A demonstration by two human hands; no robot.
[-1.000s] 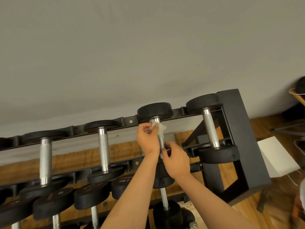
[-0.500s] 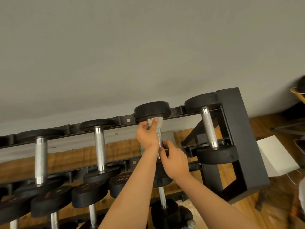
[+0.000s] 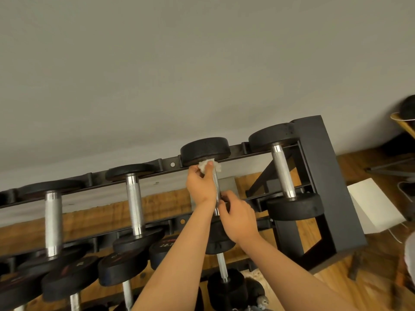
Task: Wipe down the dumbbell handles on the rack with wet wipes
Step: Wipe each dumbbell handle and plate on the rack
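Left hand [image 3: 201,186] pinches the wet wipe [image 3: 207,164] round the handle [image 3: 216,187], second from the rack end frame [image 3: 325,176]; right hand [image 3: 238,216] grips its near end. Draw the wipe down the whole knurl.

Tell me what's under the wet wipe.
The far end of a dumbbell handle, just below its black head. The left hand pinches the wet wipe there, so the metal beneath it is hidden.

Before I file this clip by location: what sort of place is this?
Probably a gym or home weight room: a black tiered rack holds rows of dumbbells with knurled steel handles, and the left hand holds a wet wipe against one handle.
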